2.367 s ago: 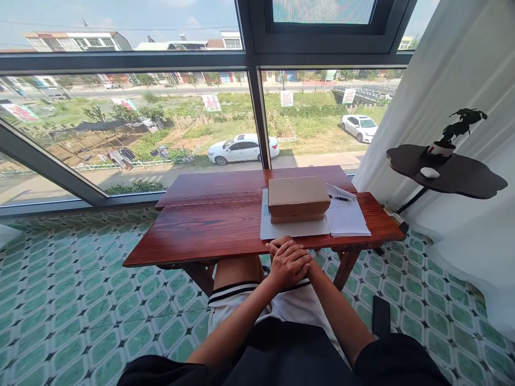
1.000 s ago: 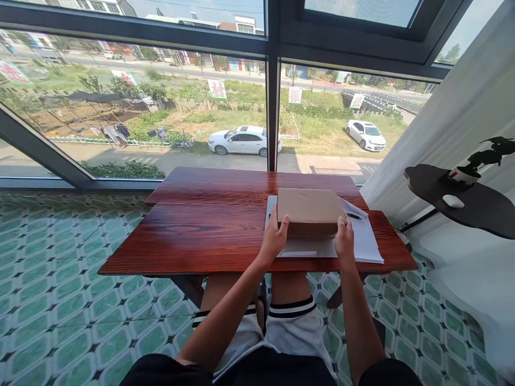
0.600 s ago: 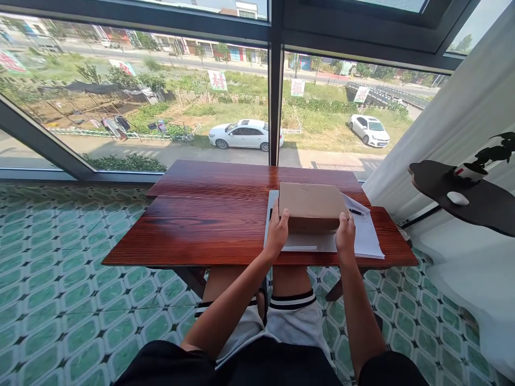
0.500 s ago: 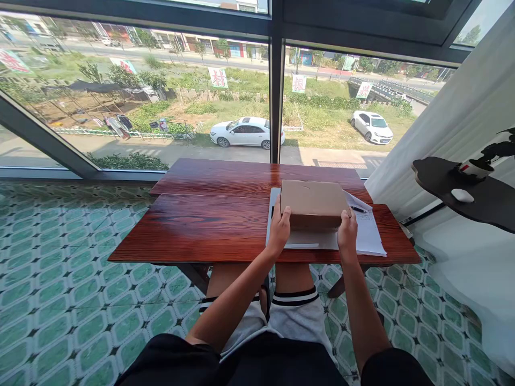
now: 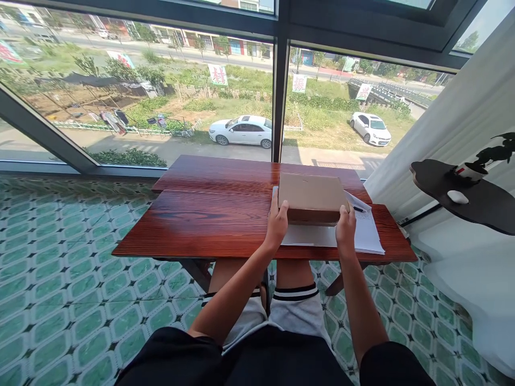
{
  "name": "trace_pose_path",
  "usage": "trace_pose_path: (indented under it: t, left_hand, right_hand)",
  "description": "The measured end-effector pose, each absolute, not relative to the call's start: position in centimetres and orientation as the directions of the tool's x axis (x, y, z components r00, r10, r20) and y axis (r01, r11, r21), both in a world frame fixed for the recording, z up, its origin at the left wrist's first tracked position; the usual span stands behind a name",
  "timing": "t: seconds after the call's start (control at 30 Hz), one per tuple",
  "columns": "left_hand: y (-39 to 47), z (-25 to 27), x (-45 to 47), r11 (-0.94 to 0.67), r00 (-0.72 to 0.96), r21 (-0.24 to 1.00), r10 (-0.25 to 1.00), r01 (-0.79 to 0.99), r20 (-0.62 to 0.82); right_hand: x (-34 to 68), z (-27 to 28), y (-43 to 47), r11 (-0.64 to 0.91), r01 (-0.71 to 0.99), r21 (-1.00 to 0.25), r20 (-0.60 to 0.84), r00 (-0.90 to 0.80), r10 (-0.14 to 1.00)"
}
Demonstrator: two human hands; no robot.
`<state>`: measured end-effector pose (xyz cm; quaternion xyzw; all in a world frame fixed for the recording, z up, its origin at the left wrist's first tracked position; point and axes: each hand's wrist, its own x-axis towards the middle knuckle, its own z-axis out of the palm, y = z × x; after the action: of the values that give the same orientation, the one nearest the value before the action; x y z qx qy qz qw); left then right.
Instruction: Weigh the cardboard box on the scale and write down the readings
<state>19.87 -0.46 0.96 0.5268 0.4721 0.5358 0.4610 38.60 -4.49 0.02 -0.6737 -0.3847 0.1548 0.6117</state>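
A brown cardboard box is held between my two hands over the right half of the wooden table. My left hand grips its left side, thumb toward the near corner. At the near right corner, my right hand is closed on the other side. Beneath the box lie a pale flat sheet or board and white papers; the box hides much of them. A black pen rests on the papers, just right of my right hand.
Large windows with dark frames stand behind the table. To the right are a white curtain and a dark wavy shelf bearing a potted plant and a white rounded object. Green tiles cover the floor.
The box and both hands have shifted slightly away from me and up in the view, showing a little more of the sheet's near part. Both hands keep their hold; the camera view has moved slightly.
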Motion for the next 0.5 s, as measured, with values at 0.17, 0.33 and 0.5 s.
trace_pose_path:
  t: [0.17, 0.33, 0.5]
  left_hand:
    - [-0.2, 1.4, 18.5, -0.151, -0.060, 0.989, 0.987, 0.002, 0.150]
    - [-0.3, 2.0, 16.7, -0.184, -0.091, 0.983, 0.979, 0.003, 0.183]
    - [-0.1, 2.1, 14.5, -0.198, -0.129, 0.980, 0.972, 0.010, 0.198]
  right_hand:
    - [37.2, 0.4, -4.1, 0.061, 0.317, -0.946, 0.259, 0.633, 0.729]
    - [35.7, 0.6, -3.6, 0.081, 0.316, -0.945, 0.266, 0.603, 0.752]
    - [33.6, 0.7, -3.0, 0.098, 0.352, -0.931, 0.289, 0.545, 0.787]
